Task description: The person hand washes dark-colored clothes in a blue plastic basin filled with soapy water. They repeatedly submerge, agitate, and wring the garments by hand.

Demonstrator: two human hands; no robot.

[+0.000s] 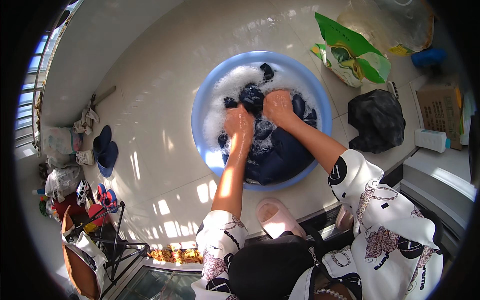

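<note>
A light blue plastic basin (325, 108) stands on the floor in front of me, holding water and white suds (219, 93). Dark navy fabric (285, 161) lies soaked in it, bulging smooth towards my side, with crumpled bits poking through the foam further off. My left hand (240, 122) is closed on a wet fold left of the middle, its fingertips partly hidden by foam and cloth. To its right, my right hand (278, 107) is bent into a fist on the same fabric. A bunched piece of the cloth rises between both hands.
Right of the basin are a green detergent bag (354, 56), a black plastic bag (377, 120), a brush (393, 90), a white bottle (431, 140) and a cardboard box (440, 108). Blue boots (107, 152) and a folding frame (116, 240) stand left. My pink slipper (279, 217) is near the basin.
</note>
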